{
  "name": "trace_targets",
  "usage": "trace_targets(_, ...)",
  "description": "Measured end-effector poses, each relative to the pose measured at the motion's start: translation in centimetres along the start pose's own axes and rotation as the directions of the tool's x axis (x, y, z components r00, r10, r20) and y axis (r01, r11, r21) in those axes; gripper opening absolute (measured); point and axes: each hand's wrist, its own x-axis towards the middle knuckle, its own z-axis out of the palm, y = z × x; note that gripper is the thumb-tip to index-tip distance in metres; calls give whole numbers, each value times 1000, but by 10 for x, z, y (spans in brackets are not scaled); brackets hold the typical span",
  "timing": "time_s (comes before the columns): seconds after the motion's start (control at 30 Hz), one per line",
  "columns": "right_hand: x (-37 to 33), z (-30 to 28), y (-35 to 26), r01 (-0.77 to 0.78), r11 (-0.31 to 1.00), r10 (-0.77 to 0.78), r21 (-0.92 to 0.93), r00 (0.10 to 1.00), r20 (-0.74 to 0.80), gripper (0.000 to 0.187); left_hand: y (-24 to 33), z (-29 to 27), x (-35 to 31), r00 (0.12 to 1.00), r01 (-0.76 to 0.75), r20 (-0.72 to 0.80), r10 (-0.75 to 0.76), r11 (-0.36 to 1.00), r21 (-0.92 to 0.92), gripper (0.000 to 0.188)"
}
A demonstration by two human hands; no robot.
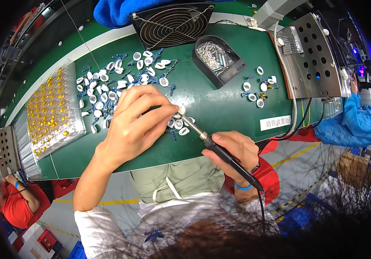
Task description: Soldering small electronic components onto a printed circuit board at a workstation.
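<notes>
In my right hand point(236, 151) is a soldering iron point(194, 127), its black handle gripped between thumb and fingers and its metal shaft slanting up to the left. My left hand point(138, 122) is closed, thumb and fingertips pinching a small white round part point(180, 109). The iron's tip meets or nearly touches this part; contact is hard to make out. Just below the fingertips lie several similar white-rimmed round parts point(178, 124). Beyond my left hand spreads a loose pile of white round parts point(103, 77) with blue pieces and thin leads.
A black fan point(174, 26) stands at the back beside a blue cloth point(123, 9). Right of it sits a black bin point(217, 81) of metal bits. A clear tray point(78, 123) holds yellow pieces on the left. A perforated metal box point(330, 80) and cables edge the right; co-workers sit at both sides.
</notes>
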Motion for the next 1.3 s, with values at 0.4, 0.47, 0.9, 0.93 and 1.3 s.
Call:
trace_targets(0.4, 1, 0, -1, -14, 1000, 14, 5, 1000, 12, 45, 0, -2, 1, 1000, 7, 30, -7, 1000, -12, 36)
trace_targets(0.47, 0, 0, 1, -12, 1000, 12, 15, 1000, 11, 45, 0, -3, 2, 999, 10, 38, -10, 1000, -12, 36)
trace_targets(0.9, 1, 0, 0, -19, 1000, 19, 4, 1000, 11, 45, -1, -3, 1, 999, 11, 44, -11, 1000, -4, 35)
trace_targets(0.93, 1, 0, 0, -15, 1000, 15, 4, 1000, 9, 46, -1, -2, 1, 999, 10, 42, -10, 1000, -6, 36)
trace_targets(1.3, -1, -1, -1, -12, 1000, 12, 4, 1000, 4, 45, -1, -3, 0, 999, 10, 53, -10, 1000, 0, 39)
